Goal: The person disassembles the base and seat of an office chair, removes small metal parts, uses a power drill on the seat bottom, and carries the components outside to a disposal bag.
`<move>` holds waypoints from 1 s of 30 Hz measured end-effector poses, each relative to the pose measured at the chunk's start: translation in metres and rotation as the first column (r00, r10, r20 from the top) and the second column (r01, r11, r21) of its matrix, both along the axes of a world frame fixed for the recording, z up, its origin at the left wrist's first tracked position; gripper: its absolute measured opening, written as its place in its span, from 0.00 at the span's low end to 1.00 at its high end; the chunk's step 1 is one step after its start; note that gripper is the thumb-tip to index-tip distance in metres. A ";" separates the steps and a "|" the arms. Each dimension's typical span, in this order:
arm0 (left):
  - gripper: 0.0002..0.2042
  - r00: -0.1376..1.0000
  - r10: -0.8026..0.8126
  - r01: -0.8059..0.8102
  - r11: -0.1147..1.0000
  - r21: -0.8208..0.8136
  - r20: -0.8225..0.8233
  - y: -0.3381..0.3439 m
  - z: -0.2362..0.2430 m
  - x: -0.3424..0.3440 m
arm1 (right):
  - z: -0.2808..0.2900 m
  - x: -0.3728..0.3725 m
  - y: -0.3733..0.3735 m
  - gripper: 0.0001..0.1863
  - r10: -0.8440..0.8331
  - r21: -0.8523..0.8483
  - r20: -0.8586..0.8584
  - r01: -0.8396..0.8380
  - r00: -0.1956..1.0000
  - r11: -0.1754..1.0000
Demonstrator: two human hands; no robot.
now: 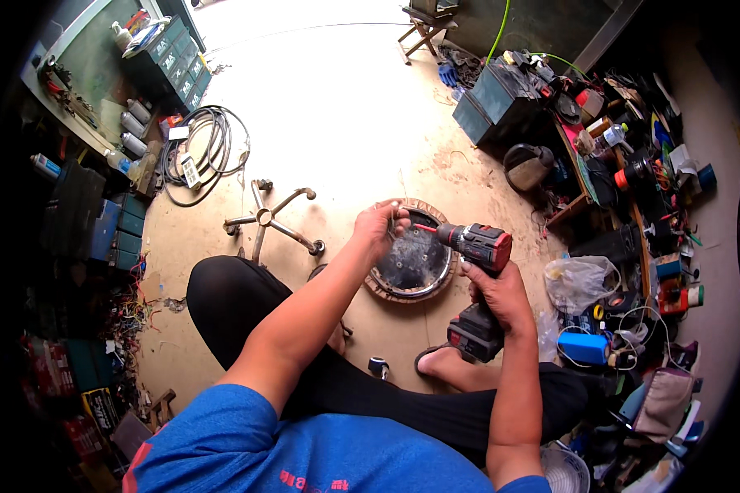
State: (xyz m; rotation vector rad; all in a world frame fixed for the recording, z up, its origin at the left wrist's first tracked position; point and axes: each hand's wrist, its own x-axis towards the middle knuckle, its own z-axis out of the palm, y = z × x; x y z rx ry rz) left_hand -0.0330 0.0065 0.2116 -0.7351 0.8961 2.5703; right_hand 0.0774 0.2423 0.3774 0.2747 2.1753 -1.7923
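Note:
My right hand (497,292) grips a black-and-red cordless drill (477,242), which points left with a thin red piece at its front. Just beyond that tip, my left hand (382,226) has its fingers curled around something small that I cannot make out. Beneath both hands, on the floor, lies a round padded seat (419,275) with a dark, scuffed plate facing up. A five-arm metal chair base (263,218) on wheels stands to the left. A loose caster (378,366) rests near my crossed legs.
Cluttered shelves (600,193) and a plastic bag (575,283) line the right. Dark battery blocks (489,107) sit at upper right, near a folding chair (423,25). Coiled cable (201,148), spray cans (136,123) and stacked boxes (127,230) are along the left, with tangled wires below.

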 end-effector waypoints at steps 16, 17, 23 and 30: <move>0.23 0.948 -0.136 0.156 0.987 0.048 -0.288 -0.024 0.132 0.011 | -0.067 -0.002 -0.002 0.19 0.069 0.277 -0.026 -0.059 0.997 0.959; 0.24 0.945 -0.145 0.168 0.984 0.054 -0.293 -0.026 0.136 0.014 | -0.066 -0.001 -0.006 0.19 0.073 0.293 -0.024 -0.063 0.997 0.954; 0.25 0.864 -0.316 0.283 0.949 -0.142 -0.392 -0.045 0.187 0.010 | -0.094 -0.005 -0.018 0.17 0.128 0.375 -0.141 -0.067 0.982 0.925; 0.20 0.818 -0.406 0.259 0.892 -0.370 -0.408 -0.068 0.243 0.001 | -0.143 -0.007 -0.039 0.15 0.174 0.443 -0.064 -0.128 0.983 0.887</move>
